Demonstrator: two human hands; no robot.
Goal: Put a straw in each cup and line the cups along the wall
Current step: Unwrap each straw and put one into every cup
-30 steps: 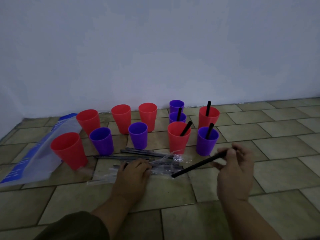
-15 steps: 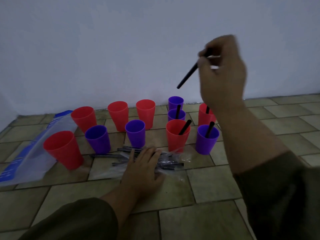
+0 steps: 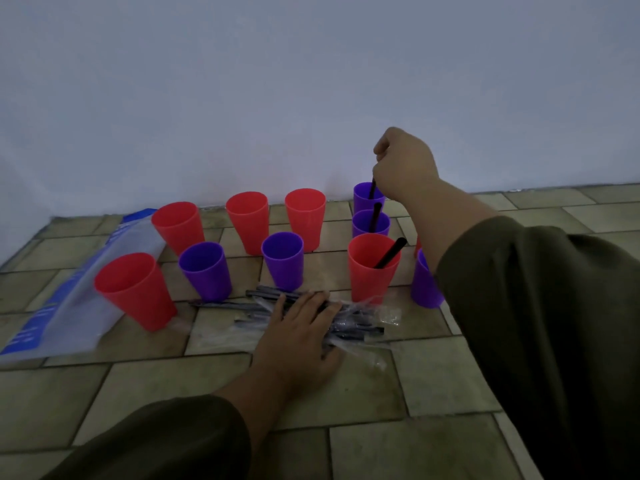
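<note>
Right hand (image 3: 403,164) pinches straw (image 3: 372,188) in one-o'clock purple cup (image 3: 362,202); left hand (image 3: 298,337) lies flat on wrapped straws (image 3: 356,329); sleeve (image 3: 519,289) could topple nearby cups (image 3: 424,289).

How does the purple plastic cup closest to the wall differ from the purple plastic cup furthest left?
The purple plastic cup closest to the wall holds a black straw, pinched by the right hand; the purple plastic cup furthest left is empty. The wall cup stands at the back, the left cup a row forward. Both stand upright.
</note>
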